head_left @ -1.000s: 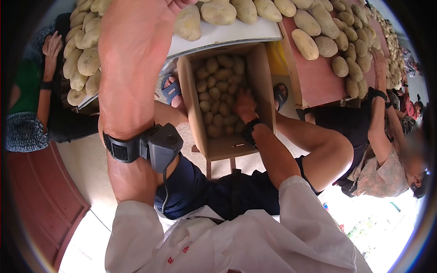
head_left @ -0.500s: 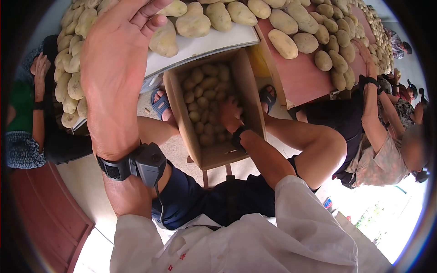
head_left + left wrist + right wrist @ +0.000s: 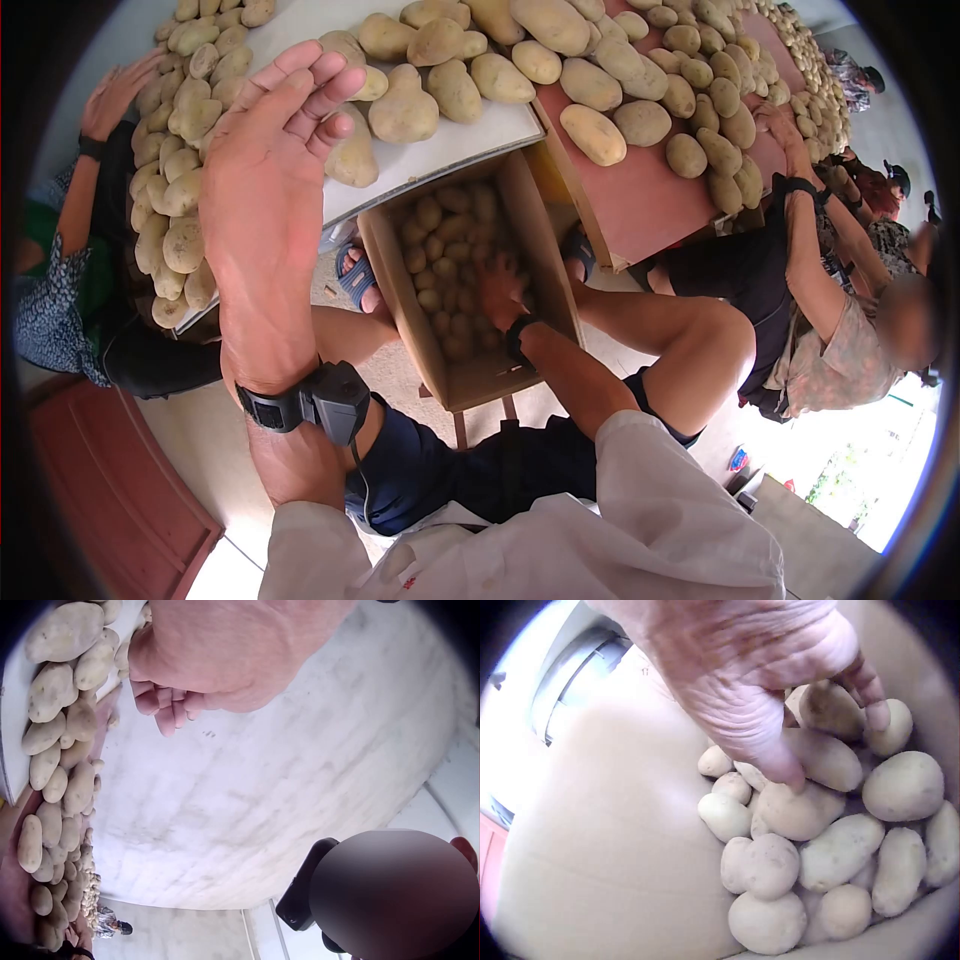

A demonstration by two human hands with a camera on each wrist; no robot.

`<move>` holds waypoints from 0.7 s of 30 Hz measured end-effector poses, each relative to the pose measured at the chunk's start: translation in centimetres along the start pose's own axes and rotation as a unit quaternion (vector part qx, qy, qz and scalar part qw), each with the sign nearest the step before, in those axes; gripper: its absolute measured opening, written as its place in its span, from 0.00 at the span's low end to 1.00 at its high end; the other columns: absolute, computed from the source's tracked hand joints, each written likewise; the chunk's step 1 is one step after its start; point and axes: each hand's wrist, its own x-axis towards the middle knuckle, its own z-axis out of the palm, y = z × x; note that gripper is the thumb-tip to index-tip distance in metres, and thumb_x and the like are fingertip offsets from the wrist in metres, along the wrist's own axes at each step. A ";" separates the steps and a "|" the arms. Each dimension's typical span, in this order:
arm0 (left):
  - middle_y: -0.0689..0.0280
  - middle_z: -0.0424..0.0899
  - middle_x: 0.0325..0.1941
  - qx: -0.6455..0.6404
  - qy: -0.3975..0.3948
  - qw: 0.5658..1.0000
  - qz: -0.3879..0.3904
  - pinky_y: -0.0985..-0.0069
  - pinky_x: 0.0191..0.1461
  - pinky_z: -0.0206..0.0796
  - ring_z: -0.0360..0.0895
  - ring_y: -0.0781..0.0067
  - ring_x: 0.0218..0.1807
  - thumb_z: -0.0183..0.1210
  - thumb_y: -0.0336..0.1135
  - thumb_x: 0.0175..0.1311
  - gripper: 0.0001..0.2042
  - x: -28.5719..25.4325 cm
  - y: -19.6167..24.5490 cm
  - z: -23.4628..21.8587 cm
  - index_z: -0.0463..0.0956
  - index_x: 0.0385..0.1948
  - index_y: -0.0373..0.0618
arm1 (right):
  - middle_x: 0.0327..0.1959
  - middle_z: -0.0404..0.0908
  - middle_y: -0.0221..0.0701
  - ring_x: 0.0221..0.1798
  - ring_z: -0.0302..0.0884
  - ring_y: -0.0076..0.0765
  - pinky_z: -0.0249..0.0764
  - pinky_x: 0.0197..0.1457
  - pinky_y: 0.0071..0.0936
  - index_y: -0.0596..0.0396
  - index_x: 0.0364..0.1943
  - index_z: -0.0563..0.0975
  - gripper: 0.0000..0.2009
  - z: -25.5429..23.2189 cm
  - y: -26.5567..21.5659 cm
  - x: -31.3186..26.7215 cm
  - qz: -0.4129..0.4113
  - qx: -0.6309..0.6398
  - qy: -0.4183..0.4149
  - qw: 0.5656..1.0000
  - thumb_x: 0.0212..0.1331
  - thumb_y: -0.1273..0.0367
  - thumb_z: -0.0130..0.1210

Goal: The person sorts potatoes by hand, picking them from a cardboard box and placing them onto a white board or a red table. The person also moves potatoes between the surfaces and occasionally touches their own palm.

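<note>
My left hand (image 3: 265, 185) is raised in front of the potatoes (image 3: 405, 105) on the white tabletop, palm facing up, its fingers loosely bent and no object visible in it. In the left wrist view that hand (image 3: 225, 656) appears at the top against a pale wall. Inside the cardboard box (image 3: 395, 335), my right hand (image 3: 498, 290) reaches down onto a layer of potatoes. The right wrist view shows this hand (image 3: 757, 682) with spread fingers; the thumb touches a potato (image 3: 799, 810), and a fingertip rests on another potato (image 3: 892, 729) at the right.
A reddish tabletop (image 3: 655, 205) with many potatoes adjoins the white one (image 3: 450, 160) on the right. More potatoes (image 3: 180, 245) are heaped at the left. Other people sit on both sides, their hands near the piles. My knees flank the box, and a red door (image 3: 110, 480) stands lower left.
The head view has shifted, showing more of the tabletops and my left hand's fingers. My right hand remains among the potatoes in the box. The person at left has raised a forearm toward the pile.
</note>
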 end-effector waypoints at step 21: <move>0.59 0.85 0.47 -0.014 0.028 0.999 0.015 0.75 0.48 0.69 0.84 0.67 0.49 0.54 0.29 0.71 0.13 0.0 0.1 -0.1 0.76 0.52 0.33 | 0.73 0.67 0.44 0.68 0.72 0.56 0.74 0.67 0.47 0.43 0.65 0.73 0.31 -2.5 -1.9 1.1 0.031 0.151 -0.213 0.965 0.53 0.59 0.63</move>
